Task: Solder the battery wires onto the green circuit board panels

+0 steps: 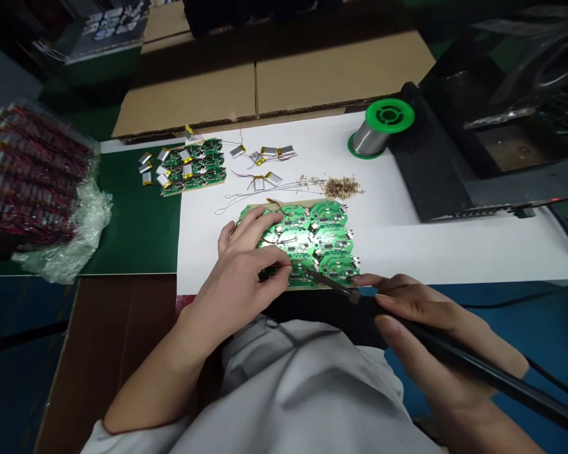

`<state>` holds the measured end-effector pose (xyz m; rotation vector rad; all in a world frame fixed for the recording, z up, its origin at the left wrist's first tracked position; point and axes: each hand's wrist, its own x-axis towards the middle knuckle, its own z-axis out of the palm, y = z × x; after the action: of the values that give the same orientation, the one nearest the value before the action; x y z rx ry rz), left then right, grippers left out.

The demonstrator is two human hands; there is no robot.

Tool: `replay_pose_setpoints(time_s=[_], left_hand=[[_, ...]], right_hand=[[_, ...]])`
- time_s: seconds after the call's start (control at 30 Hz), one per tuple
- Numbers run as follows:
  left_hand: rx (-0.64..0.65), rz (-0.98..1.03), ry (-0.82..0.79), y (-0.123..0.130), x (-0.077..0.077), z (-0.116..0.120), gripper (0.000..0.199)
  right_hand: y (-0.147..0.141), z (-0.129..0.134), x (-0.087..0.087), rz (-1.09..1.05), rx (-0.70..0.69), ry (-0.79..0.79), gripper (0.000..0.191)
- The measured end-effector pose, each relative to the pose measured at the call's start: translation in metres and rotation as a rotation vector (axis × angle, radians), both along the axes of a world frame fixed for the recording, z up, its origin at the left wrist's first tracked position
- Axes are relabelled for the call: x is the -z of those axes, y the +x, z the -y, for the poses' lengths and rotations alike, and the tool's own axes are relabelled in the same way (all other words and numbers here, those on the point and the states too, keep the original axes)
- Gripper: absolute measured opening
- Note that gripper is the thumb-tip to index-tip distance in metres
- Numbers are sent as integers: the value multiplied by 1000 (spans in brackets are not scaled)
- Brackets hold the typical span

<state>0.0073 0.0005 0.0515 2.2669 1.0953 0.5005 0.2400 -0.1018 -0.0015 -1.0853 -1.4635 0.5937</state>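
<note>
A panel of green circuit boards (334,243) lies at the near edge of the white sheet. My left hand (248,265) rests over its left side, with fingers spread across the boards. Thumb and forefinger are pinched together just above the lower middle of the panel; what they hold is too small and covered to name. In my right hand (430,321) is a black soldering iron (435,340), gripped like a pen. Its tip points left and meets the panel close to the pinched fingers. Thin dark wires show on the boards beside my left fingers.
A solder spool (373,135) stands behind, beside a black machine (454,170). Brown crumbs (341,187) and small battery cells (265,181) lie beyond the panel. Another board panel (194,167) bears cells. Bubble-wrapped red-wired parts (33,183) are stacked left; cardboard (312,75) borders the back.
</note>
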Motion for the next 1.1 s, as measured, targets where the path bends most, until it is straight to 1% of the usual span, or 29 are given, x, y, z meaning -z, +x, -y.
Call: replay_pose_setpoints(time_s=[0.13, 0.37, 0.5, 0.67, 0.83, 0.93, 1.1], left_hand=[[-5, 2, 9, 0, 1, 0, 18], [-5, 24, 13, -1, 2, 0, 18], [0, 22, 17, -1, 2, 0, 19], [15, -1, 8, -2, 0, -1, 19], [26, -23, 4, -3, -1, -1, 19], [24, -22, 4, -3, -1, -1, 19], [18, -30, 23, -2, -1, -1, 18]], right_hand=[[-3, 1, 1, 34, -2, 34, 42], [-4, -7, -7, 94, -32, 91, 45], [-5, -8, -9, 100, -56, 76, 45], [-7, -9, -11, 106, -29, 67, 42], [-3, -8, -17, 193, -46, 46, 41], [-3, -6, -13, 242, -58, 46, 40], [-7, -1, 0, 242, -21, 137, 34]])
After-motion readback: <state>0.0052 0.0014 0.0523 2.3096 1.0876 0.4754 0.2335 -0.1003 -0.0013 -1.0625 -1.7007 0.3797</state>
